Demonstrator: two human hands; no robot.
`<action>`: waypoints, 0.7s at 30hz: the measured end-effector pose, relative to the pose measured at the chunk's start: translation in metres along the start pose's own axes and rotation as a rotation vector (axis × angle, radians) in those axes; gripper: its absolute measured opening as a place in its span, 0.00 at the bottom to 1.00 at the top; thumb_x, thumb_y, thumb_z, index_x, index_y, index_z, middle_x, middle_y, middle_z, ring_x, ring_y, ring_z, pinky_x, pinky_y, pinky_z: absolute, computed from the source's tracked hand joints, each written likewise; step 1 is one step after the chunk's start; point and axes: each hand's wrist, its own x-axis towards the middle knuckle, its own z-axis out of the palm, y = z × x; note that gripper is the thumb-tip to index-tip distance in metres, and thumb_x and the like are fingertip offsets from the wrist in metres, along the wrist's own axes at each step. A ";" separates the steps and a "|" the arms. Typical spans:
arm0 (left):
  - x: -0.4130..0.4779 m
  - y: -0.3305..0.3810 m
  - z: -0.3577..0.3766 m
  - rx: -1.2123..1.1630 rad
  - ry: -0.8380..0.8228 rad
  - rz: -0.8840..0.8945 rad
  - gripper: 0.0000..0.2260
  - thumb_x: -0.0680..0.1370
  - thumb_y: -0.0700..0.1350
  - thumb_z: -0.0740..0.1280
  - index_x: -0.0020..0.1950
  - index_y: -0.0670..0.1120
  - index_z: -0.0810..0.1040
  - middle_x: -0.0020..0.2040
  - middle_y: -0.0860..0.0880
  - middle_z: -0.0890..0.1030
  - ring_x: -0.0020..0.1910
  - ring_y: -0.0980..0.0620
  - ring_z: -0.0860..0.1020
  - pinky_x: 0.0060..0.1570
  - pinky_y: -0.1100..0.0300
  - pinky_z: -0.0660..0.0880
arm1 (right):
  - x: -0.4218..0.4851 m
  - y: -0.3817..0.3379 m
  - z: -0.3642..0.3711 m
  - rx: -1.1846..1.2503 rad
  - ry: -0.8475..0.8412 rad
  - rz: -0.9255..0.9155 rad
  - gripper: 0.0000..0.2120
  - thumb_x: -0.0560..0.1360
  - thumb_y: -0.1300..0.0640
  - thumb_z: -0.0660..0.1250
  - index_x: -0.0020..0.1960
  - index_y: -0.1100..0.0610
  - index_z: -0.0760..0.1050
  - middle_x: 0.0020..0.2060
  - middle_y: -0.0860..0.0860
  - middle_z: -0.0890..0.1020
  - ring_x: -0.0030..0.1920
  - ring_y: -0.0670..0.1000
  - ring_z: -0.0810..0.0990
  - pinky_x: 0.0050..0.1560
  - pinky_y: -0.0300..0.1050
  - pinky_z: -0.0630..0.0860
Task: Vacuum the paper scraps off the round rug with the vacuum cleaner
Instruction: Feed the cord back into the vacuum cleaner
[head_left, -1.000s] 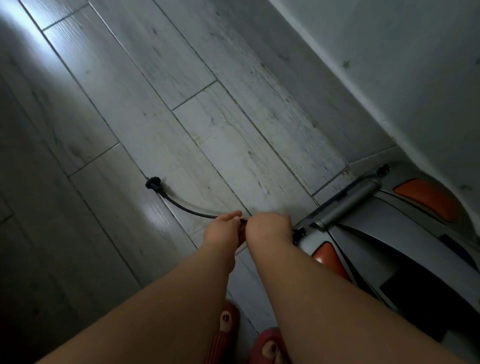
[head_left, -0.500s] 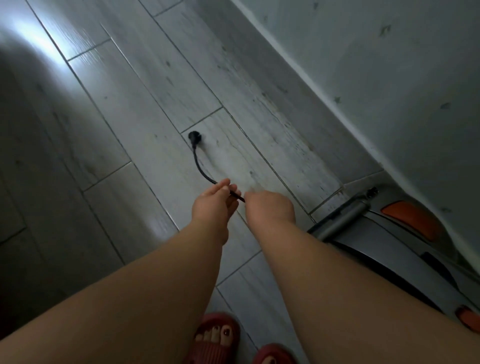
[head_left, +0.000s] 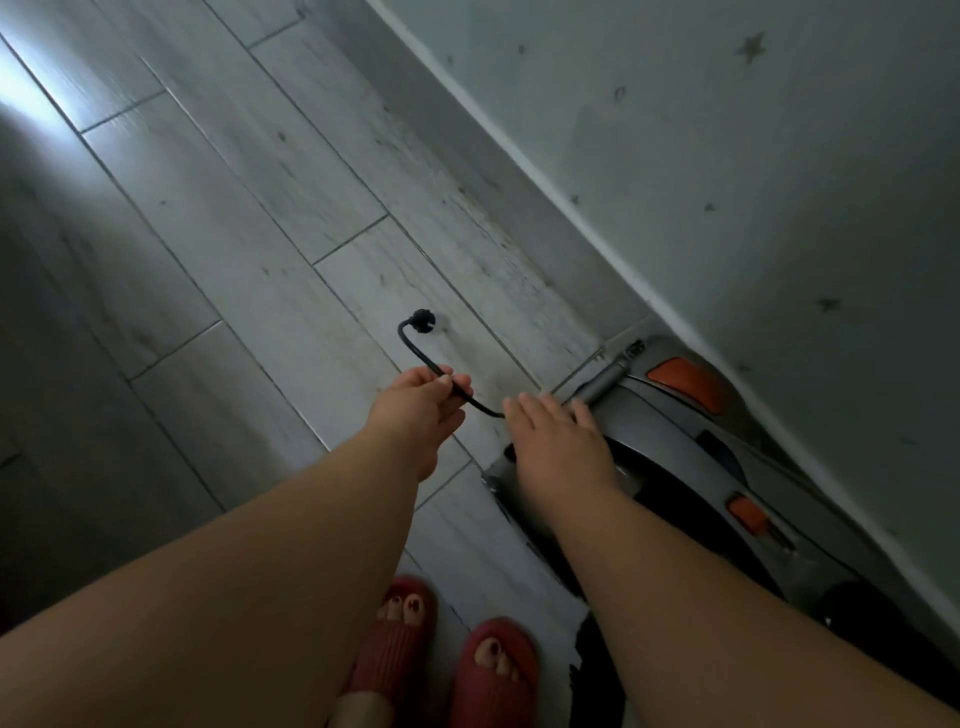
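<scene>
vacuum cleaner (head_left: 675, 415), a grey canister type with orange buttons (head_left: 683, 382), sits at the right edge of the floor (head_left: 234, 260), its far side close along the wall (head_left: 727, 182). its long axis follows the wall line, with the end that bears the grey bar handle (head_left: 605, 382) pointing up and away from the person. neither the round rug nor the paper scraps are in view.

the right hand (head_left: 558, 447) lies flat on the near front of the canister, fingers straight and spread, gripping nothing. the left hand (head_left: 415, 410) is to the left of the machine, pinching the black power cord (head_left: 410, 351) between thumb and fingertips. the cord leaves the canister from under the right hand's fingers, sags a little to the left hand, then bends up to the plug (head_left: 422, 321), which hangs just beyond the left fingertips, above the floor or barely on it; i cannot tell which.

so the cord runs up and left from the canister, and the left hand is much the nearer to the plug. the likely step is drawing out more cord while the right hand steadies the body, by my reading. no socket shows here. red slippers (head_left: 493, 670) stand at the bottom edge, just beside the canister's near end.
</scene>
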 end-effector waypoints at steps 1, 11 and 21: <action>-0.005 -0.004 0.004 0.014 0.006 0.002 0.08 0.81 0.36 0.58 0.48 0.45 0.74 0.42 0.47 0.81 0.48 0.49 0.81 0.56 0.52 0.74 | -0.009 0.001 0.003 -0.006 -0.018 0.007 0.30 0.83 0.55 0.54 0.81 0.55 0.45 0.81 0.53 0.50 0.80 0.54 0.46 0.78 0.57 0.43; -0.025 -0.024 0.014 0.144 0.073 0.027 0.08 0.82 0.36 0.57 0.49 0.45 0.73 0.43 0.47 0.80 0.52 0.49 0.79 0.54 0.56 0.73 | -0.045 0.011 0.026 -0.141 -0.080 0.090 0.29 0.84 0.53 0.48 0.82 0.56 0.41 0.81 0.53 0.43 0.79 0.56 0.35 0.76 0.61 0.35; -0.036 -0.039 0.019 0.217 0.091 0.017 0.06 0.81 0.36 0.58 0.53 0.43 0.73 0.46 0.45 0.80 0.52 0.49 0.79 0.49 0.57 0.73 | -0.063 0.008 0.026 -0.135 -0.116 0.094 0.28 0.84 0.53 0.47 0.82 0.56 0.45 0.81 0.52 0.46 0.80 0.55 0.35 0.75 0.62 0.34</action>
